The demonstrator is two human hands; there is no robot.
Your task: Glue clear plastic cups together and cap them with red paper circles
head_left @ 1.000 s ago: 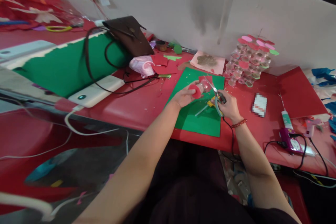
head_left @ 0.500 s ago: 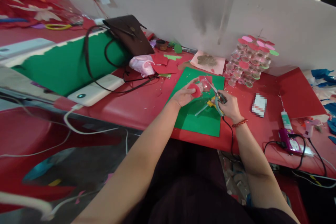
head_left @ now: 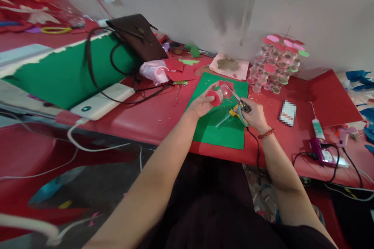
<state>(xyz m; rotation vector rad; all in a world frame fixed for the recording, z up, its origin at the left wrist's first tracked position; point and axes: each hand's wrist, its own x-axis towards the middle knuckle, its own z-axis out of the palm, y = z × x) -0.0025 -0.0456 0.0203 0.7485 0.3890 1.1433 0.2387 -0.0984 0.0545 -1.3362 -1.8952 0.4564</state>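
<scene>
My left hand is closed around a small clear plastic cup piece with a red disc at its near end. A red paper scrap shows at the far end of the piece. In my right hand is a pair of scissors, its blades pointing up and left against the red paper. Beneath both hands lies a green sheet. A yellow glue gun rests on that sheet just left of the scissors' handles, partly hidden by them.
A stack of clear cups with coloured discs stands by the wall. A phone-like item lies right of the sheet, with a purple power socket and cords farther right. At left are a brown bag and a white power strip.
The whole view has shifted slightly, with the table's things a little farther left and up. Both hands keep their grips, and the scissors stay against the red paper.
</scene>
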